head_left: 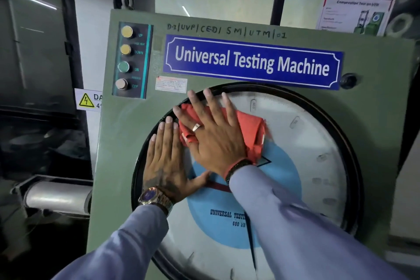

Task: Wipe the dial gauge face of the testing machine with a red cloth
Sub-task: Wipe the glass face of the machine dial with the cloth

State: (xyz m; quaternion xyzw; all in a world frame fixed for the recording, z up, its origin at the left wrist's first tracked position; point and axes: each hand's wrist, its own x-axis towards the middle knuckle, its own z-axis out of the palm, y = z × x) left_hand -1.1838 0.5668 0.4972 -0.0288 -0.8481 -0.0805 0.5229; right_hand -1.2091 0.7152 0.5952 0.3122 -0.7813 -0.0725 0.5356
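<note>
The round dial gauge face (302, 166), white with a blue centre and a black rim, fills the lower part of the green testing machine panel (127, 120). My right hand (213, 134) lies flat with spread fingers on a folded red cloth (252, 132), pressing it against the upper left of the glass. My left hand (166, 161) rests flat and empty on the left side of the dial, fingers pointing up, just below and left of the cloth. My sleeves hide part of the dial's centre and lower area.
A blue "Universal Testing Machine" nameplate (252, 61) sits above the dial. A column of push buttons (126, 57) marked up, down, on, off is at the panel's upper left. A black knob (347, 80) sits at the upper right. A yellow electrical danger sign (87, 100) is on the wall to the left.
</note>
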